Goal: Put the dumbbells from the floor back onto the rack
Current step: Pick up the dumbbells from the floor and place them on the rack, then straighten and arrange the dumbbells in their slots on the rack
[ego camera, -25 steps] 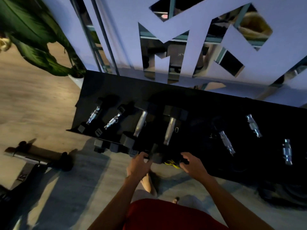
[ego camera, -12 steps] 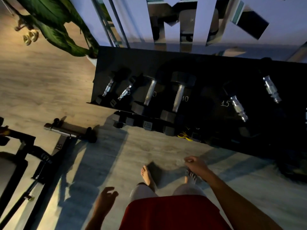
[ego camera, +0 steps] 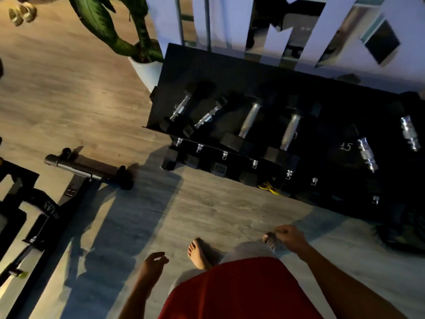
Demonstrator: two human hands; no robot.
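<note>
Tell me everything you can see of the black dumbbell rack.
The dumbbell rack is black, seemingly metal, and stands on the wood floor against the white wall, beside a white plant pot. Its sloped tiers carry dark hex dumbbells with silvery handles; smaller handles line the lower tier. A white 15 shows toward its right.

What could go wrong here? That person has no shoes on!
A dumbbell slipping off the rack could land on the bare foot. The bench bar on the floor to the left is easy to trip over or stub toes on in this dim light.
</note>
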